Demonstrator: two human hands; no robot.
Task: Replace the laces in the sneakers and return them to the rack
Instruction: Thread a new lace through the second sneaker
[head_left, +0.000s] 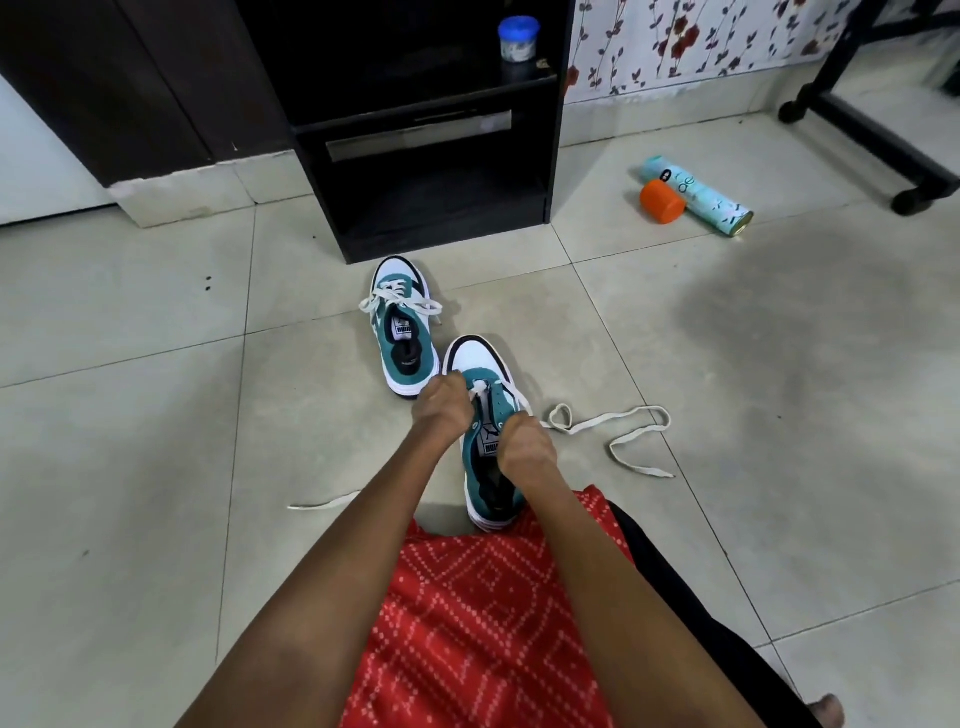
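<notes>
Two teal and white sneakers lie on the tiled floor. The far sneaker (402, 332) has its white lace tied loosely across the top. The near sneaker (485, 415) lies between my hands. My left hand (441, 408) grips the shoe's left side near the lace holes, fingers curled. My right hand (524, 449) pinches the white lace (613, 428) at the shoe's right side; the lace trails in loops over the floor to the right. Another lace end (322, 503) lies on the floor left of my arm.
A black shoe rack (441, 182) with open shelves stands just behind the sneakers, a blue-lidded jar (518, 39) on its upper shelf. A spray can (698, 195) and an orange cap (661, 201) lie at right. A black wheeled frame (872, 135) is far right.
</notes>
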